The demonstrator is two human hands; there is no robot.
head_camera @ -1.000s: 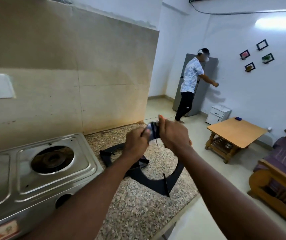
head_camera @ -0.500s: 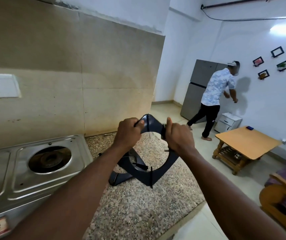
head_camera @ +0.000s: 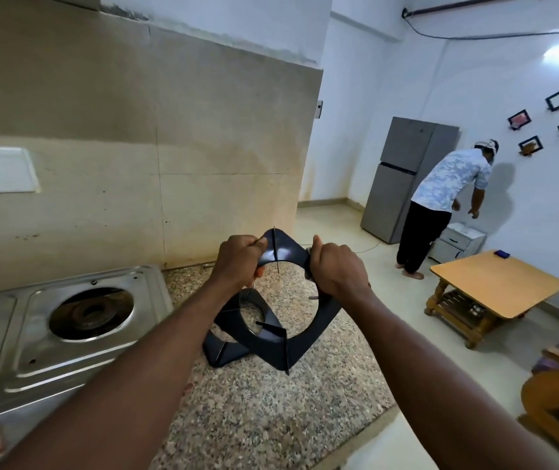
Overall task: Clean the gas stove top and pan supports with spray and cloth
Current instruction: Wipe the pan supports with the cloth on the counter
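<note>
Both hands are up on one pan support, held on edge over the granite counter. Left hand is curled round the frame just left of the top corner. Right hand is fisted round the frame just right of it, thumb up. Grips are close together with the top prong between them. The rest of the frame hangs below the grip and tilts back toward the person, open ring facing the camera, so its long diagonal runs roughly top to bottom. The low corner is near a second pan support lying flat on the counter below the left hand; touching or not, cannot tell. A pale bit shows at the right fingers, maybe cloth, cannot tell; no spray in view. The stove with its bare burner sits left of and below the grip, on the left hand's side. Judgement: wiping needs one hand to hold while the other slides down the frame, and any return to the burner goes leftward.
</note>
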